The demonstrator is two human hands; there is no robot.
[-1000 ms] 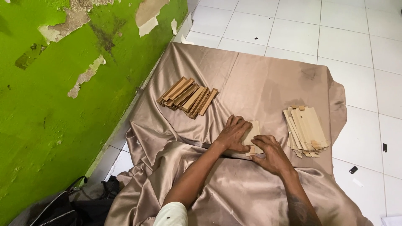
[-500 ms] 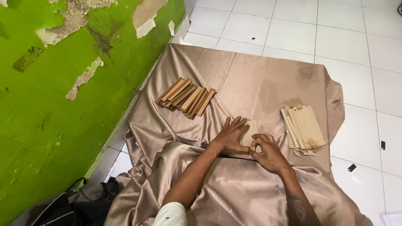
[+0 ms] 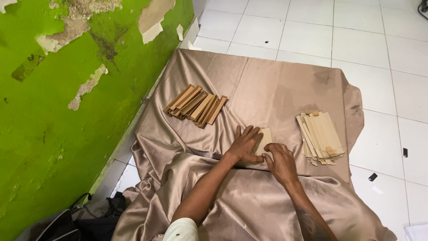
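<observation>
A flat tan cardboard piece (image 3: 265, 139) lies on the shiny beige cloth (image 3: 267, 89) in front of me. My left hand (image 3: 244, 145) lies flat on it with the fingers spread. My right hand (image 3: 280, 161) presses its near edge with bent fingertips, just right of the left hand. To the right sits a stack of flat tan cardboard blanks (image 3: 321, 136). At the upper left lies a pile of folded narrow cardboard boxes (image 3: 195, 105).
A peeling green wall (image 3: 58, 98) runs along the left. White floor tiles (image 3: 312, 27) surround the cloth. A black bag (image 3: 67, 223) lies at the lower left. Small dark scraps (image 3: 372, 176) lie on the tiles at the right.
Both hands have shifted slightly on the cardboard piece; the right hand has drawn in closer to the left hand. The two piles have not moved.
</observation>
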